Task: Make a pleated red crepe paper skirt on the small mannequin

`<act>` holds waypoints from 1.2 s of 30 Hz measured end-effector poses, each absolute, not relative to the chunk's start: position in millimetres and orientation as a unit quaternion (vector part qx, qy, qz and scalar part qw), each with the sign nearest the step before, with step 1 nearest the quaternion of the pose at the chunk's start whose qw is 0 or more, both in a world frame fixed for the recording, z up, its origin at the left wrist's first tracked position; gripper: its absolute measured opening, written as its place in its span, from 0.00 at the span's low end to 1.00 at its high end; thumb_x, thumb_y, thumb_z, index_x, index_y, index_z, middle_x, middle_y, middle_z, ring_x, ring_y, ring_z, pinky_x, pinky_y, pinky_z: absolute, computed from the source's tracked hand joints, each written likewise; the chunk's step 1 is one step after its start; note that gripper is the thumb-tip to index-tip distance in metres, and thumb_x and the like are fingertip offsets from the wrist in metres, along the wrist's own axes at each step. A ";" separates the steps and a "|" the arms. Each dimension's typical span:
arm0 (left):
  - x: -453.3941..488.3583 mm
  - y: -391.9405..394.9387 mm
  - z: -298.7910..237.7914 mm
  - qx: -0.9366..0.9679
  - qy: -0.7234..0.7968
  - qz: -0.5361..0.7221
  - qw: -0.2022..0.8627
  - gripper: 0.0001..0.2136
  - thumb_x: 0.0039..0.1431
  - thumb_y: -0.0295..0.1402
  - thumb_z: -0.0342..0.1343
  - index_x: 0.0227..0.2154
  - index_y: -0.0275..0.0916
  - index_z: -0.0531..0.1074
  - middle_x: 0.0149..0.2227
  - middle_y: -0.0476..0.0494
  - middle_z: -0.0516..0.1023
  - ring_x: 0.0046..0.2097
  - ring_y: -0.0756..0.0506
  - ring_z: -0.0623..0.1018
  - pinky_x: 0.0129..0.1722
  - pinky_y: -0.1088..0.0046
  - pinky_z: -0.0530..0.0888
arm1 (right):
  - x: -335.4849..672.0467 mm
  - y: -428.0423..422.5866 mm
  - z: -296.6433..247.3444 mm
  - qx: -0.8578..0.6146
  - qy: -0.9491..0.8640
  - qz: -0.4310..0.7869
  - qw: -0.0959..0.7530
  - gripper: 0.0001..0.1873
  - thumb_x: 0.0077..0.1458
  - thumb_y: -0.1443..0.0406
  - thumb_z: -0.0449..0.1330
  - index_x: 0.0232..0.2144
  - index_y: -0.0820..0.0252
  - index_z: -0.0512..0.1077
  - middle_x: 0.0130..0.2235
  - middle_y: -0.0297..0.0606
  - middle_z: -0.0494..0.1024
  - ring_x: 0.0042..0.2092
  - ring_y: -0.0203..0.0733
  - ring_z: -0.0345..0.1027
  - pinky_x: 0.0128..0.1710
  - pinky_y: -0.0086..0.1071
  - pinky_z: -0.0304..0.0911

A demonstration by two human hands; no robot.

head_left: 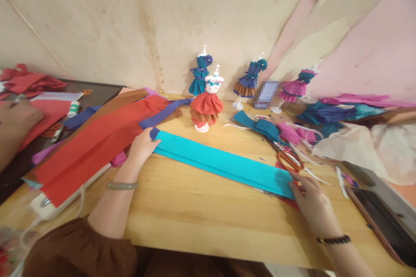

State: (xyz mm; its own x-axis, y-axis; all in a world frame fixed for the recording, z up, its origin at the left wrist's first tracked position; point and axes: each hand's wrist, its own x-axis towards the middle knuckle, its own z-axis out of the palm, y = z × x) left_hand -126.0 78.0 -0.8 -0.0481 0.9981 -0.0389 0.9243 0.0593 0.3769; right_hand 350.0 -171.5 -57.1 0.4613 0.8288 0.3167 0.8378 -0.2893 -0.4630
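Observation:
A long turquoise strip (221, 162), cloth or crepe paper, stretches slantwise over the wooden table, with a lengthwise crease near its lower edge. My left hand (144, 143) pinches its left end, where a dark blue bit shows at the corner. The right end is between the fingers of my right hand (310, 197). Part of a red piece (290, 202) peeks out beneath that end, beside what look like metal blades under the strip. Orange-handled scissors (290, 161) lie just above my right hand. Behind the strip stands a small dress form (207, 108) in an orange and brown ruffled skirt.
Several more dressed forms, including a teal one (199, 78), stand along the wall. Orange strips (107, 143) cover a white power strip (48, 205) at left. A phone (385, 220) lies at right. At far left, another person's hand (21, 125) rests near red material.

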 end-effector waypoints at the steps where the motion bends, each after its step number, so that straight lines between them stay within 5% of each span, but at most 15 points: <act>1: -126.4 78.8 -0.4 0.669 0.718 0.123 0.146 0.31 0.57 0.40 0.58 0.63 0.37 0.61 0.48 0.34 0.80 0.53 0.33 0.78 0.50 0.61 0.73 | 348.8 -171.8 -56.7 -0.798 -0.528 -0.014 0.291 0.23 0.57 0.53 0.51 0.45 0.60 0.76 0.46 0.49 0.77 0.34 0.47 0.74 0.39 0.42 0.71; 20: -130.5 78.3 -5.3 0.668 0.710 0.141 0.172 0.32 0.58 0.36 0.58 0.65 0.36 0.60 0.45 0.35 0.82 0.46 0.37 0.81 0.47 0.65 0.74 | 357.3 -175.5 -63.1 -0.776 -0.576 -0.062 0.250 0.21 0.61 0.56 0.50 0.44 0.61 0.76 0.44 0.49 0.77 0.36 0.50 0.75 0.39 0.43 0.72; 26: -130.2 79.0 -8.0 0.674 0.706 0.141 0.165 0.32 0.59 0.39 0.57 0.65 0.35 0.59 0.46 0.34 0.81 0.50 0.34 0.79 0.49 0.61 0.73 | 314.0 -164.8 -29.3 -0.707 -0.642 -0.185 0.233 0.20 0.65 0.58 0.50 0.46 0.64 0.76 0.46 0.54 0.76 0.49 0.59 0.70 0.51 0.53 0.66; 31: -126.8 78.1 -5.6 0.673 0.712 0.130 0.153 0.32 0.60 0.40 0.56 0.65 0.35 0.59 0.48 0.32 0.80 0.52 0.32 0.78 0.52 0.58 0.72 | 231.7 -135.5 -19.6 -0.600 -0.745 -0.108 0.271 0.16 0.66 0.61 0.53 0.50 0.60 0.73 0.51 0.52 0.75 0.51 0.54 0.70 0.51 0.50 0.69; 36: -124.0 74.6 -2.3 0.675 0.714 0.120 0.142 0.31 0.60 0.40 0.55 0.65 0.36 0.59 0.49 0.32 0.80 0.53 0.32 0.77 0.52 0.58 0.72 | 165.9 -104.5 -24.4 -0.551 -0.812 -0.031 0.190 0.29 0.65 0.56 0.54 0.63 0.65 0.62 0.65 0.54 0.65 0.67 0.58 0.55 0.63 0.56 0.58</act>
